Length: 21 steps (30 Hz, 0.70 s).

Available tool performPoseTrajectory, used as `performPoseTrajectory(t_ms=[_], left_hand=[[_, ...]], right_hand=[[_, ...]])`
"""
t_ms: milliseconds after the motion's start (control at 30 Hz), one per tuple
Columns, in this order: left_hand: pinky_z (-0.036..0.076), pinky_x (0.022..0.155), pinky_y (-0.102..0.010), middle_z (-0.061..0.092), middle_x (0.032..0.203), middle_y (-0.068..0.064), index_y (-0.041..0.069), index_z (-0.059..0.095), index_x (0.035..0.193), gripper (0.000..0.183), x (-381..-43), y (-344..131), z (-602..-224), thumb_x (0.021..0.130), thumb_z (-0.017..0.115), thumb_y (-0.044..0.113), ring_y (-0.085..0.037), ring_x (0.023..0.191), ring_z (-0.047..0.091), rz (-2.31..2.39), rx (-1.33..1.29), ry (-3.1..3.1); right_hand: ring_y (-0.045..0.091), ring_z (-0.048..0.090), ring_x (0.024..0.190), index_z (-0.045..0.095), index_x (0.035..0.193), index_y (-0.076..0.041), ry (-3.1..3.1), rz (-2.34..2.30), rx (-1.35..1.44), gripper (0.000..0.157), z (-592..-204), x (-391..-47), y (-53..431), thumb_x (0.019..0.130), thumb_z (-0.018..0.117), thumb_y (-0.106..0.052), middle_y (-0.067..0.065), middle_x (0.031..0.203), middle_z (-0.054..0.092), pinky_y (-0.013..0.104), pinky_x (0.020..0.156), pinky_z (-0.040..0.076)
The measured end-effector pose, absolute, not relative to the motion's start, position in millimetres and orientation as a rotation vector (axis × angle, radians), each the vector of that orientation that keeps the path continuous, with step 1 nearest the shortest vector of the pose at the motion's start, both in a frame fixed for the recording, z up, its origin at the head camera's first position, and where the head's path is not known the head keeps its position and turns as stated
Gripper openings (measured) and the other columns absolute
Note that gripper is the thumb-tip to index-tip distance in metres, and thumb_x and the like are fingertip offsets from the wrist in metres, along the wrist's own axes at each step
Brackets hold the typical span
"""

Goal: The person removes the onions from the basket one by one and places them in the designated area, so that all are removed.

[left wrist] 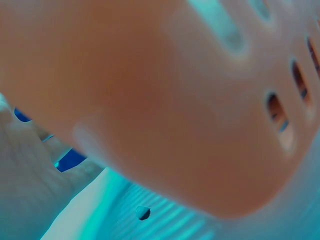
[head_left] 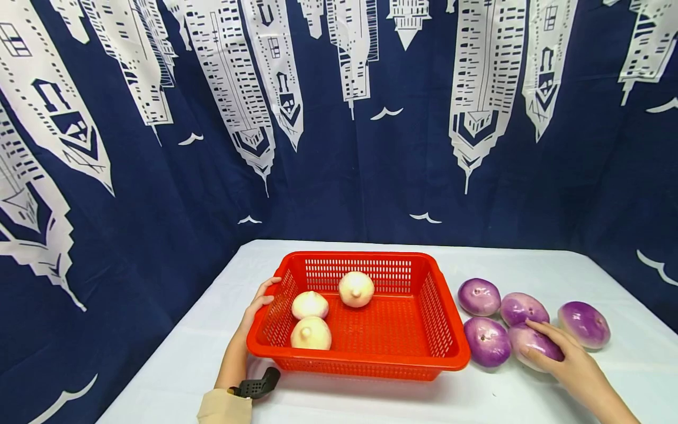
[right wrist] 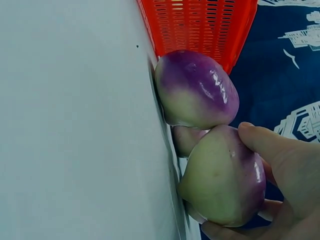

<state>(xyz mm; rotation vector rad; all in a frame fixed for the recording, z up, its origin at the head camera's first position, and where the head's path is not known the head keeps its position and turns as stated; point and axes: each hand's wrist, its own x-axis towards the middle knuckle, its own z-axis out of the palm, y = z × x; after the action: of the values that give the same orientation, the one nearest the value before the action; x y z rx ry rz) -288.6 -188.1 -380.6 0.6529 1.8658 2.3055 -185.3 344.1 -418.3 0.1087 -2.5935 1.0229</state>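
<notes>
A red plastic basket (head_left: pixel 381 330) with slotted walls stands mid-table. My left hand (head_left: pixel 259 300) rests at its left rim, fingers over the edge; in the left wrist view the basket wall (left wrist: pixel 150 110) fills most of the picture and the hand (left wrist: pixel 40 175) shows beside it. Inside the basket lie three pale turnips, one at the back (head_left: pixel 356 289), two at the left (head_left: pixel 310 305). On the right, my right hand (head_left: pixel 561 350) grips a purple-and-white turnip (right wrist: pixel 220 175), thumb and fingers around its sides. Another turnip (right wrist: pixel 197 90) sits beside it, toward the basket.
Several more purple turnips lie around the right hand: one at the back (head_left: pixel 479 297), one near the basket (head_left: pixel 487 341), one behind the held one (head_left: pixel 523 308), one at far right (head_left: pixel 584 324). A white cloth (head_left: pixel 159 383) covers the table; a dark blue printed curtain (head_left: pixel 360 194) hangs behind.
</notes>
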Motion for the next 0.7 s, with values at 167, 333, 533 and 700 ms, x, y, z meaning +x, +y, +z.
performPoseTrajectory(t_ms=[167, 333, 533, 700], left_hand=[[0.040, 0.089, -0.024, 0.035, 0.124, 0.000, 0.015, 0.029, 0.128, 0.043, -287.8, -187.5, -381.0, 0.088, 0.017, 0.002, -0.013, 0.108, 0.041, 2.317, 0.663, 1.854], [0.040, 0.089, -0.024, 0.033, 0.124, 0.000, 0.015, 0.027, 0.128, 0.043, -288.7, -188.6, -381.8, 0.088, 0.016, 0.002, -0.012, 0.108, 0.041, 2.302, 0.694, 1.850], [0.041, 0.088, -0.023, 0.035, 0.124, 0.001, 0.018, 0.030, 0.127, 0.044, -289.8, -189.0, -381.4, 0.089, 0.015, 0.002, -0.011, 0.107, 0.043, 2.310, 0.736, 1.837], [0.041, 0.088, -0.023, 0.035, 0.123, 0.003, 0.019, 0.030, 0.126, 0.043, -289.0, -187.8, -380.1, 0.089, 0.017, 0.003, -0.011, 0.108, 0.042, 2.309, 0.690, 1.851]], right_hand=[[0.059, 0.013, 0.126, 0.037, 0.130, 0.004, -2.587, 1.018, 0.117, 0.054, -419.1, -184.7, 343.9, 0.087, 0.058, -0.021, 0.040, 0.132, 0.027, 0.072, 0.093, 0.011], [0.061, 0.017, 0.122, 0.037, 0.130, 0.004, -2.582, 0.986, 0.120, 0.054, -417.7, -185.0, 343.5, 0.087, 0.058, -0.021, 0.041, 0.131, 0.027, 0.072, 0.092, 0.012], [0.060, 0.018, 0.122, 0.038, 0.130, 0.004, -2.556, 0.972, 0.122, 0.052, -416.5, -185.2, 342.1, 0.087, 0.057, -0.020, 0.040, 0.130, 0.029, 0.072, 0.093, 0.012], [0.060, 0.017, 0.122, 0.037, 0.129, 0.005, -2.571, 0.962, 0.090, 0.052, -415.4, -184.7, 342.4, 0.088, 0.056, -0.021, 0.041, 0.131, 0.025, 0.072, 0.092, 0.012]])
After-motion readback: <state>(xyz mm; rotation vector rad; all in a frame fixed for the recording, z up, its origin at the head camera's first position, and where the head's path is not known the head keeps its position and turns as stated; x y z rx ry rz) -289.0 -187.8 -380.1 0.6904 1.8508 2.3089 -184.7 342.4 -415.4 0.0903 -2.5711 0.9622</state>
